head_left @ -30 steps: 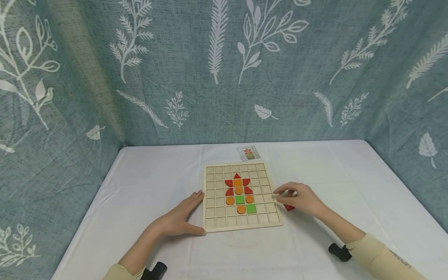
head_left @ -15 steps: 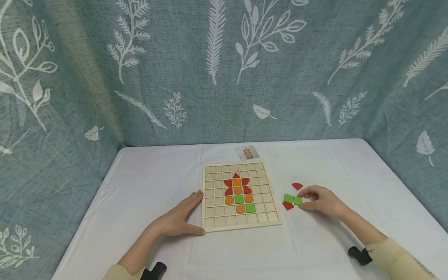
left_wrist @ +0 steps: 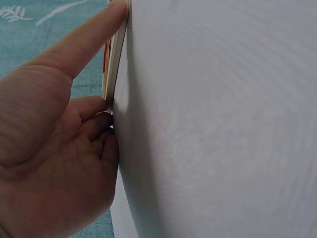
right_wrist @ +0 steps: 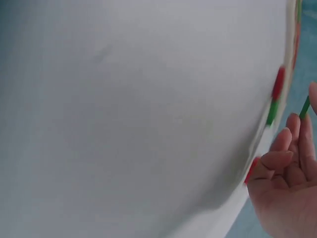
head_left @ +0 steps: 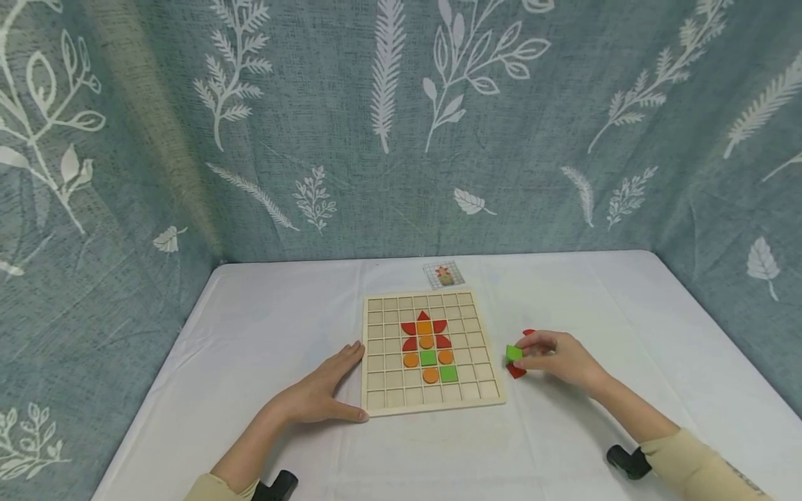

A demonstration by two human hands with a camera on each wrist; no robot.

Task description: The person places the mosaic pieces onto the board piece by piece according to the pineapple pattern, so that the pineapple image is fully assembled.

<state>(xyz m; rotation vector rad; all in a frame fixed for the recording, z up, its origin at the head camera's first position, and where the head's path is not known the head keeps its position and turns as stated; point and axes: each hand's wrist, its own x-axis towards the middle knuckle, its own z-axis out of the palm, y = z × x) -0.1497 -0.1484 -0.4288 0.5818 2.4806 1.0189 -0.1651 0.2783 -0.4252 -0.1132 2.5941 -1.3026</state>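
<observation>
My right hand point(head_left: 557, 356) pinches a green square tile point(head_left: 514, 353) between thumb and fingers, just right of the wooden grid board point(head_left: 388, 306). In the right wrist view that tile point(right_wrist: 305, 107) is held off the table, seen edge-on. Below it lie a red piece point(head_left: 516, 371) and another green tile point(right_wrist: 272, 112). A second red piece point(head_left: 529, 332) is partly covered by the fingers. My left hand point(head_left: 319, 393) rests against the board's left edge, fingers straight, thumb at the near corner. On the board sit red petals and a triangle, orange pieces and green squares point(head_left: 429, 358).
A small picture card point(head_left: 444, 275) showing a similar flower pattern lies behind the board. The white-covered table point(head_left: 282, 306) meets a blue-green leaf-patterned curtain point(head_left: 351, 195) at its back and sides.
My right hand has moved from the board's right edge out to the loose tiles, picked up a green square, and come slightly back left with it. The left hand stays put.
</observation>
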